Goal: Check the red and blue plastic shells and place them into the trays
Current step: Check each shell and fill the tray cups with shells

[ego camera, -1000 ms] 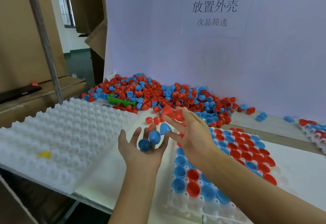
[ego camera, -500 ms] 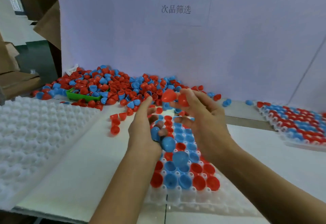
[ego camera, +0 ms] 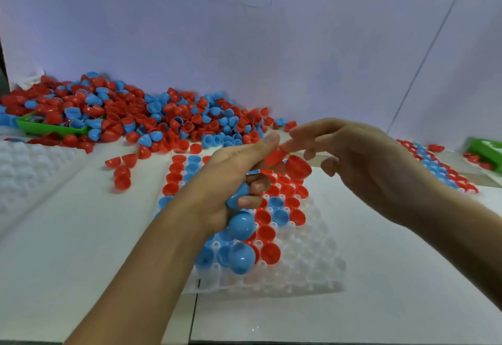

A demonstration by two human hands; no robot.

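Note:
A white tray (ego camera: 298,276) lies in front of me, its far rows filled with red and blue shells. My left hand (ego camera: 231,179) hovers over it and grips two blue shells (ego camera: 240,225) in its curled fingers. Another blue shell (ego camera: 241,259) lies on the tray just below it. My left thumb presses on a red shell (ego camera: 274,155) that my right hand's fingertips also touch. My right hand (ego camera: 366,165) holds a second red shell (ego camera: 297,166) under its fingers. A big pile of loose shells (ego camera: 163,116) lies at the back left.
A green scoop tray (ego camera: 51,127) sits in the pile. An unfilled white tray (ego camera: 27,170) lies at the left and a filled tray (ego camera: 445,170) at the right, beside a green box (ego camera: 486,149). A white wall stands behind. Loose red shells (ego camera: 122,173) lie left of the middle tray.
Both hands moved right and over the middle tray. My left hand turned from palm-up to closed round the blue shells, and its thumb reached the red shell at my right fingertips.

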